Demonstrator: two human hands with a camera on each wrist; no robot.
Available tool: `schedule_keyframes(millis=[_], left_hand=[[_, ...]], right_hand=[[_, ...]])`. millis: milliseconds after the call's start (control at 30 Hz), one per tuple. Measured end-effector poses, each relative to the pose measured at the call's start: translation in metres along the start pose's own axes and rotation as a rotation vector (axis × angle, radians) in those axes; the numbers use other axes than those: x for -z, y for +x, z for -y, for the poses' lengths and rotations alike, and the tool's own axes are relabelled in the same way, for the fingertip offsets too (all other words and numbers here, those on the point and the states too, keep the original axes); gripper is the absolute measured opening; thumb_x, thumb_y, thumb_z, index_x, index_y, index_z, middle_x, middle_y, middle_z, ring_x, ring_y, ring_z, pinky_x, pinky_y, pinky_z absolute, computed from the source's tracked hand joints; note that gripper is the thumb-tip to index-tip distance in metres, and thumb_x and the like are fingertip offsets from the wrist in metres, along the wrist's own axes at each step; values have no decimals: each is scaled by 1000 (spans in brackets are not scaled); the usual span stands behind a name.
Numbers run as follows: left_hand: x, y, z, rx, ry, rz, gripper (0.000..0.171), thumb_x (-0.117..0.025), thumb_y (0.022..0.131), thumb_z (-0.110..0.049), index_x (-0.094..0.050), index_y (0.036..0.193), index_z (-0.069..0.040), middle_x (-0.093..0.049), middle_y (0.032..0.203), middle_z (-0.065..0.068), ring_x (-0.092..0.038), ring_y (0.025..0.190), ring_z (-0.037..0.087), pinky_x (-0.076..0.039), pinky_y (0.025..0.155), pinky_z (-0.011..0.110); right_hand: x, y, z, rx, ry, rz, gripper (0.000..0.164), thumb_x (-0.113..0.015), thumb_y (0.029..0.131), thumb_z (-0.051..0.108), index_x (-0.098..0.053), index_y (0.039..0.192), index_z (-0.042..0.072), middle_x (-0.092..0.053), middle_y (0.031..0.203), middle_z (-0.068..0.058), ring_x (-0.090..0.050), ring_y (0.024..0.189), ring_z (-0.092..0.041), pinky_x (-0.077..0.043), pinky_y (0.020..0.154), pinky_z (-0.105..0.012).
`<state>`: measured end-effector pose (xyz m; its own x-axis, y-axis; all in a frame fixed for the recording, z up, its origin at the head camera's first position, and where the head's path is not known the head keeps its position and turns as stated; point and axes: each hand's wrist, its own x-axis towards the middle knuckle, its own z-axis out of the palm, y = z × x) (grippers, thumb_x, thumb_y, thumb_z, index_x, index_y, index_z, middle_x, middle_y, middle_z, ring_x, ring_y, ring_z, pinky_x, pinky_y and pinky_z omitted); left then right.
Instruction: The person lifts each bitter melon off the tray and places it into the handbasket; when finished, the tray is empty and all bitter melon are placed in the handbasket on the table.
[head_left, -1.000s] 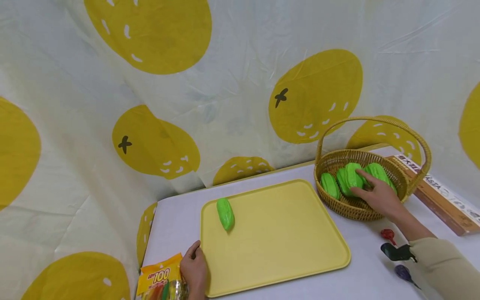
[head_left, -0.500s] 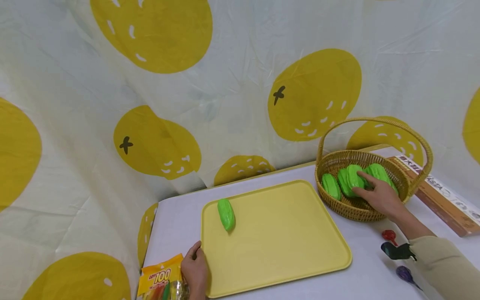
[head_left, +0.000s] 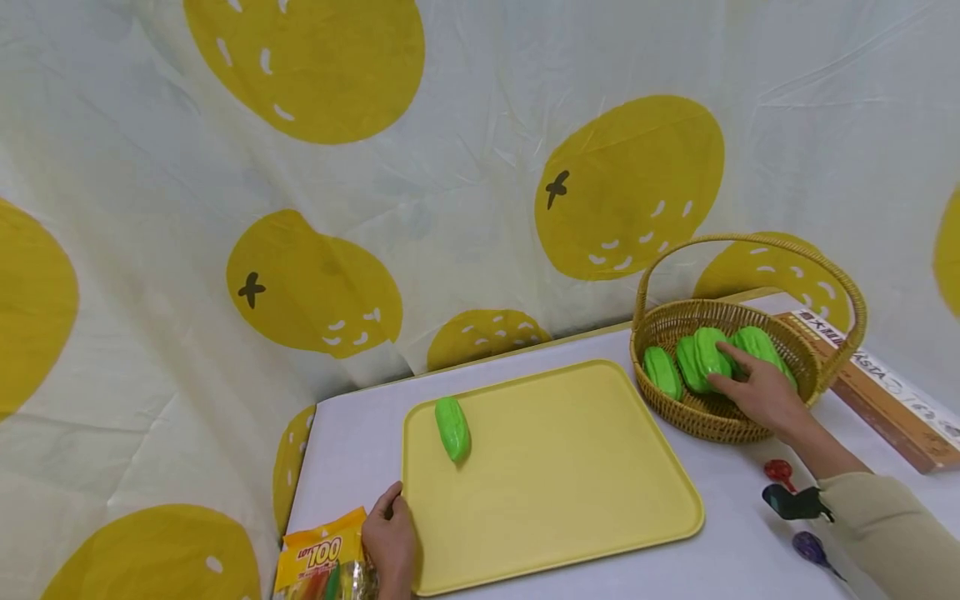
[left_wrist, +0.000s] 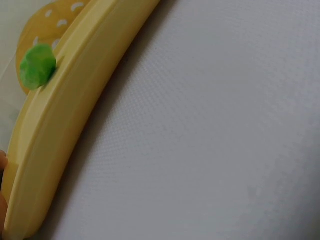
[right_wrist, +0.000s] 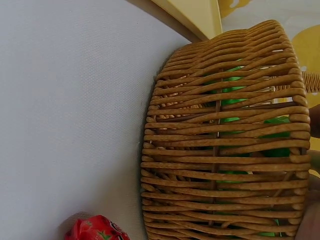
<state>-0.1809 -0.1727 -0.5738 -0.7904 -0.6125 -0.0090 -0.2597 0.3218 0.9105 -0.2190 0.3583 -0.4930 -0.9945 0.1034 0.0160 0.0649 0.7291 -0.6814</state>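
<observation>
My right hand [head_left: 761, 392] reaches into a wicker basket [head_left: 682, 417] at the right of the head view. Its thumb and index finger pinch a glossy green star fruit [head_left: 708, 354] with lengthwise ribs. More such green star fruit [head_left: 662, 372] lie around it in the basket. On the far left part of the yellow tray [head_left: 547, 483] rests a single star fruit [head_left: 452, 429], also seen in the left wrist view as a green lump [left_wrist: 38, 67]. My left hand [head_left: 390, 537] grips the left rim of the tray, with its fingertips [left_wrist: 3, 161] at the edge of the left wrist view.
A yellow candy bag [head_left: 318, 554] lies left of my left hand. Near my right sleeve are a red lollipop [head_left: 778, 472], a dark green one [head_left: 793, 502] and a purple one [head_left: 808, 547]. A pasta box [head_left: 885, 392] lies beside the basket, whose tall handle [head_left: 750, 237] arches above it.
Both hands stay almost still, the right one at the same star fruit in the basket. The whole head view has shifted slightly.
</observation>
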Motion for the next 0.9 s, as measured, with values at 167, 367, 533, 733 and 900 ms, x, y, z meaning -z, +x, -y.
schedule_keyframes(millis=[167,367,533,733,900], left_hand=[[1,0,0,4,-4,2,31,-52,103,-5,-71,125,4,-68,125,29,-62,119,47,-55,96,56],[1,-1,1,2,-2,3,31,-52,103,-6,-71,124,4,-69,123,29,-63,117,47,-56,93,56],[0,0,2,4,3,-1,31,-51,102,-5,-71,124,3,-69,123,29,-64,117,46,-56,95,56],[-1,0,1,0,5,-10,31,-52,102,-5,-71,124,3,-69,125,28,-64,118,45,-55,97,56],[0,0,0,-6,8,-20,31,-52,101,-4,-72,123,3,-70,123,28,-65,117,44,-55,96,56]], right_hand=[[0,-1,1,-4,-7,1,75,-53,106,40,-20,161,0,-27,149,-51,-27,135,-70,-33,101,-81],[0,-2,1,-1,-8,-3,74,-53,106,39,-21,161,-1,-27,148,-51,-27,135,-70,-32,102,-81],[0,-2,1,4,-8,-11,73,-52,106,37,-22,160,-1,-27,148,-51,-26,135,-70,-31,102,-81],[1,-5,2,31,-36,-35,70,-53,106,34,-24,160,-1,-31,146,-51,-30,132,-71,-33,100,-82],[4,-8,6,35,-66,-39,70,-51,106,35,-23,160,1,-31,146,-51,-31,130,-72,-33,98,-83]])
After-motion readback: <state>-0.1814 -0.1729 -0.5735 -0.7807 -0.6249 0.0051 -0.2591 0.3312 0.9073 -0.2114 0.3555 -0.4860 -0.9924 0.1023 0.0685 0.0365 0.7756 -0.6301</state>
